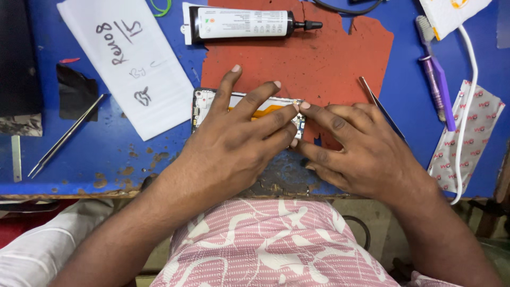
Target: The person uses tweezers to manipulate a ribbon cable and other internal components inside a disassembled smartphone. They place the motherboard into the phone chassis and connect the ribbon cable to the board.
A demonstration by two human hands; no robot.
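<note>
An opened phone [204, 103] with its back off lies flat on the red mat [324, 58] on the blue table [106, 154]. My left hand [234, 141] rests on top of it and covers most of it, fingers spread. My right hand [356, 143] lies beside it on the right, its fingertips meeting my left fingertips at the phone's upper right corner, pressing on a small part too tiny to make out.
A black-and-white glue tube [244, 24] lies at the back. Tweezers [66, 135] and a sheet of paper [127, 64] are to the left. A metal pry tool [380, 103], a purple brush [435, 74], a white cable [470, 106] and a printed packet [470, 138] lie right.
</note>
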